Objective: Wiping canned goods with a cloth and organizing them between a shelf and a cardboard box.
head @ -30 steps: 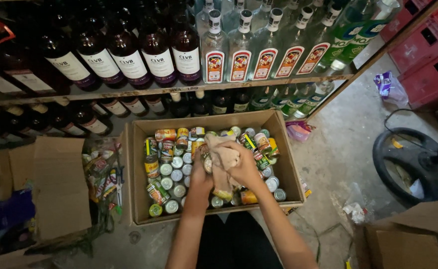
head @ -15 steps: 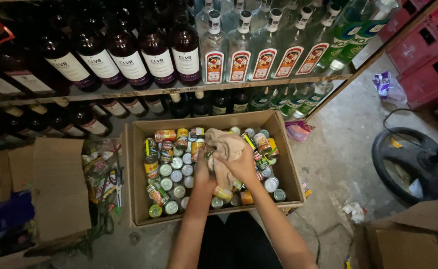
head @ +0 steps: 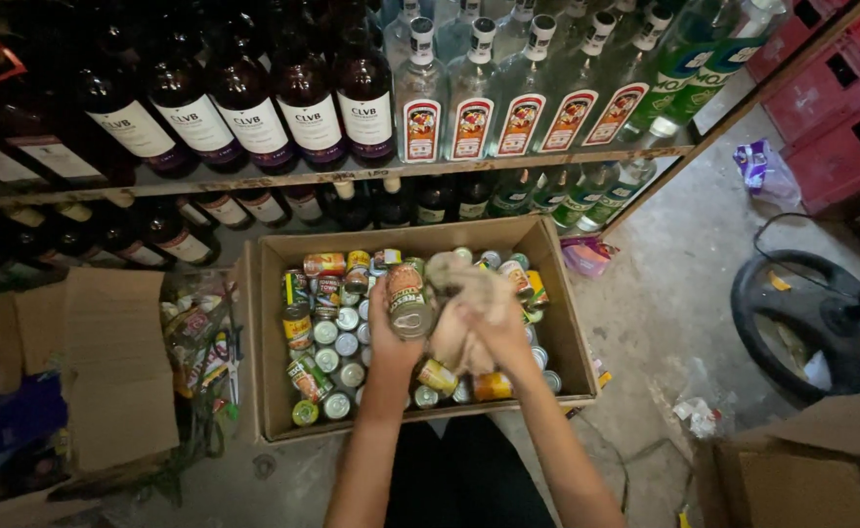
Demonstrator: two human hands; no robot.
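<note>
The left hand [head: 391, 337] was closed around a tin can [head: 408, 299] with a red and green label, holding it up above the open cardboard box [head: 272, 342] with its metal end tipped toward the camera. Just beside it, the right hand [head: 494, 332] gripped a crumpled beige cloth [head: 464, 298], which was bunched against the side of the can and hid most of the fingers. Both forearms reached forward from the bottom of the view, over the near wall of the box. Below the hands, the box was packed with more cans [head: 337, 332], most standing upright with silver tops showing, a few along the far and left edges lying on their sides with coloured labels visible. The box sat on a concrete floor [head: 665, 323] in front of a low wooden shelf [head: 352, 176]. On the shelf stood a row of dark glass bottles [head: 254, 98] with white labels to the left and clear bottles [head: 474, 93] with red and white labels to the right. A flattened sheet of cardboard [head: 107, 362] lay to the left of the box, and a black steering wheel [head: 806, 323] rested on the floor well to the right.
</note>
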